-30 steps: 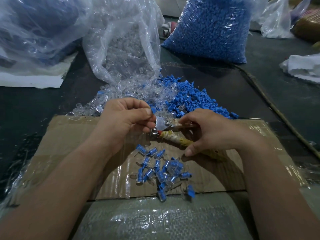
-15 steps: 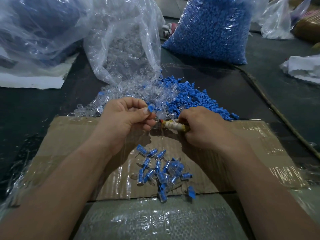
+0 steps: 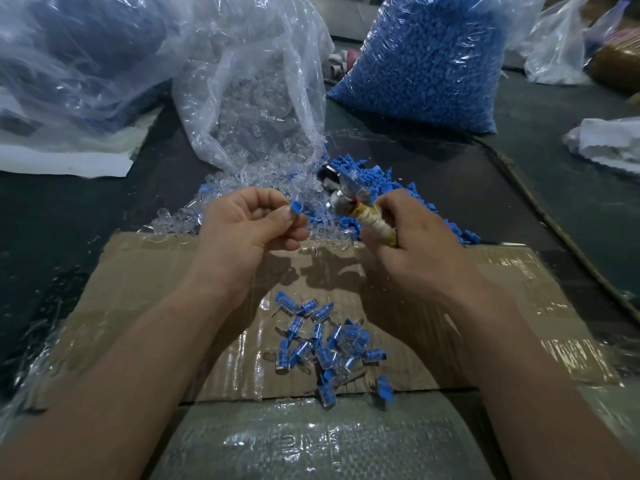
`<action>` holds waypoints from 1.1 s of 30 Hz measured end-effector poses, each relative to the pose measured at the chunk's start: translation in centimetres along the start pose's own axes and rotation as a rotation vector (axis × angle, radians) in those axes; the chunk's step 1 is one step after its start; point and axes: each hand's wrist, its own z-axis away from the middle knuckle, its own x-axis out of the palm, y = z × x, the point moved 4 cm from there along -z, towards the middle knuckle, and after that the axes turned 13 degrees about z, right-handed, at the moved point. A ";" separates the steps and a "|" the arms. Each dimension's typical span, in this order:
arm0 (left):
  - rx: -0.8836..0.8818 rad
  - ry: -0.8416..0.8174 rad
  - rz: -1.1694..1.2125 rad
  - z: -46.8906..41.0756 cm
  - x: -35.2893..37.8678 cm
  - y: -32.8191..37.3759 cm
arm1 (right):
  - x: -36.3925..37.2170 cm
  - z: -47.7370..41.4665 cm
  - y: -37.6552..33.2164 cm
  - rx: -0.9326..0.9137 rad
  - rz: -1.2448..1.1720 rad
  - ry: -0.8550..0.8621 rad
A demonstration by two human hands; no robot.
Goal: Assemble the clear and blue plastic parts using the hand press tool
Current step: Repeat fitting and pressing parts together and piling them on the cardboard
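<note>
Pulled apart, the right grip [image 3: 415,244] clasps the press tool [image 3: 347,199] while the left grip [image 3: 246,233] pinches a blue part [image 3: 296,206].

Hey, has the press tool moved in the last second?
Yes. The press tool tipped away, its head now past the far edge of the cardboard.

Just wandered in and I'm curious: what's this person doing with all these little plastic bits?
A person is fitting small plastic pieces together. The left hand pinches a blue part, while the right hand grips the hand press tool by its wrapped handle, the two not touching. Joined blue-and-clear pieces lie in a small heap on the cardboard nearer the person; loose clear parts and blue parts are piled beyond the hands.
</note>
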 end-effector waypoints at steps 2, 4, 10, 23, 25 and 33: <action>0.028 -0.001 -0.012 0.0 -0.1 0.0 | 0.3 0.1 -0.5 -0.045 0.006 -0.018; 0.048 -0.002 -0.023 0.0 -0.1 0.0 | 0.6 0.1 -0.9 -0.071 0.023 -0.048; 0.068 0.004 -0.044 0.2 0.2 0.2 | 0.8 0.1 -0.8 -0.078 0.034 -0.082; 0.083 0.023 -0.127 0.4 0.5 0.4 | 1.2 0.0 -1.0 -0.089 0.093 -0.118; 0.092 0.039 -0.160 0.5 0.6 0.4 | 1.2 0.0 -1.1 -0.091 0.117 -0.117; 0.202 0.066 -0.359 0.9 0.9 0.8 | 1.0 -0.3 -1.5 -0.066 0.103 -0.102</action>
